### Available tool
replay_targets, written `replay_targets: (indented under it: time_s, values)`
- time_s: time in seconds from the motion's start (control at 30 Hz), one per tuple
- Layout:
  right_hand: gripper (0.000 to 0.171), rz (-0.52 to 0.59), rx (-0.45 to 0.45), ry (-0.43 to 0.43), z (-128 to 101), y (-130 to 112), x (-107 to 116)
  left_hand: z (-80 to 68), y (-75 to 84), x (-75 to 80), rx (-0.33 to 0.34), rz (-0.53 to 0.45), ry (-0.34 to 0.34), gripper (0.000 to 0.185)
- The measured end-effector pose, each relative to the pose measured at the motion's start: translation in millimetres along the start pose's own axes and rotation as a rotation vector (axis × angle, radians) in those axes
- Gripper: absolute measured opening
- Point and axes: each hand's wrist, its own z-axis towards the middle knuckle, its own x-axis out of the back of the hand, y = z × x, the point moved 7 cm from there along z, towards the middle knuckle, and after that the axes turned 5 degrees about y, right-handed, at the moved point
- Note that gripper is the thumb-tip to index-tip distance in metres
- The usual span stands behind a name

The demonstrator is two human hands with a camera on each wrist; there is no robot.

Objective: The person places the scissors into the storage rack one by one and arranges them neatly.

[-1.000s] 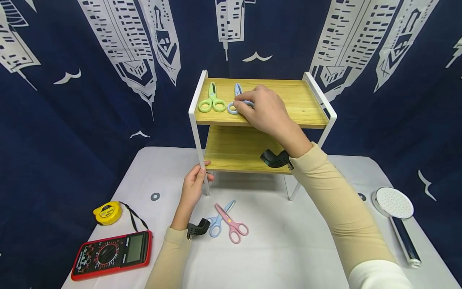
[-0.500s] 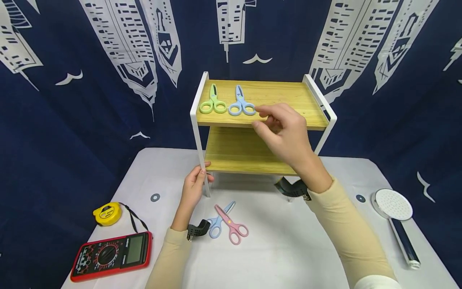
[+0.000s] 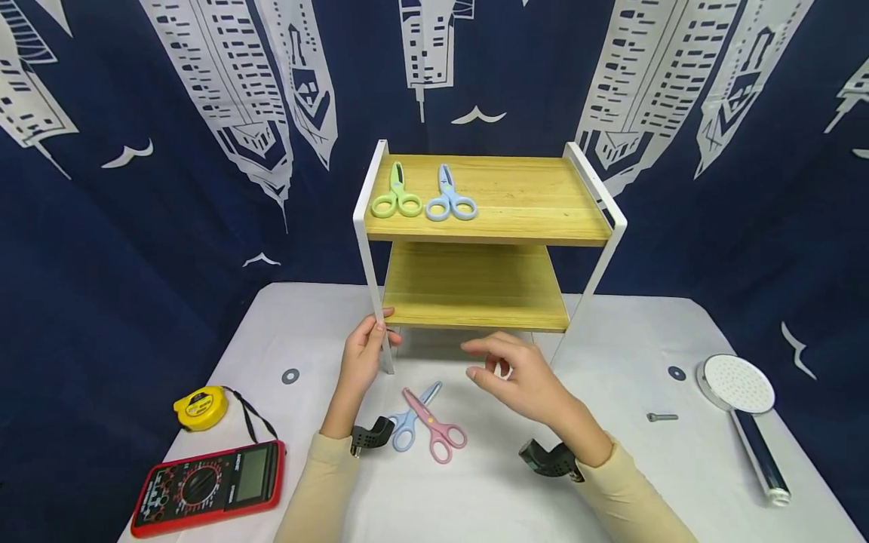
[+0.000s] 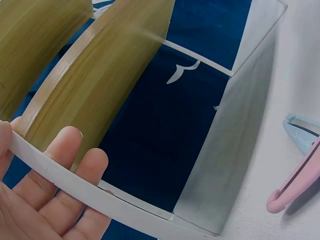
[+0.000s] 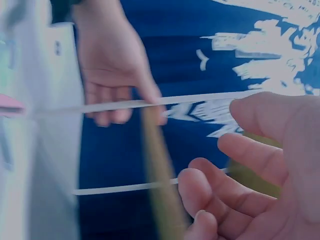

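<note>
A small two-tier shelf with wooden boards (image 3: 523, 196) and white side frames stands on the table. My left hand (image 3: 362, 354) grips its left front leg (image 4: 140, 224), thumb on one side and fingers round the other. On the top board, green scissors (image 3: 397, 190) and blue scissors (image 3: 445, 194) lie side by side, tips towards the back. Pink scissors (image 3: 431, 419) lie across another pair of blue scissors (image 3: 410, 415) on the tabletop. My right hand (image 3: 523, 378), holding nothing, hovers to the right of that crossed pair, fingers loosely bent, before the shelf's lower board.
At the left are a yellow tape measure (image 3: 201, 408) and a red-edged multimeter (image 3: 207, 486). A shower head (image 3: 738, 383), a bolt (image 3: 661, 417) and a washer (image 3: 676, 373) lie at the right; another washer (image 3: 290, 376) is left of the shelf. Dark blue cloth (image 3: 312, 256) hangs behind.
My right hand has let go of the blue scissors on the top board and come down in front of the shelf. The left hand keeps its grip on the leg.
</note>
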Motion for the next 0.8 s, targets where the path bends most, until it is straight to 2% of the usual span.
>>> replay_targets:
  time_s: [0.17,0.3,0.53,0.8]
  values:
    - [0.029,0.053,-0.097,-0.064,-22,22,-29,-1.9,0.7,0.9,-0.006,0.002,0.001,0.033]
    - [0.029,0.073,-0.107,-0.081,-33,31,-45,-1.0,2.0,1.1,-0.018,0.007,0.001,0.033]
    - [0.029,0.122,-0.158,-0.137,-39,41,-62,-0.2,1.1,2.1,-0.018,0.022,0.011,0.033]
    - [0.033,0.128,-0.232,-0.221,-52,56,-83,-0.4,0.4,1.3,-0.001,0.022,0.007,0.033]
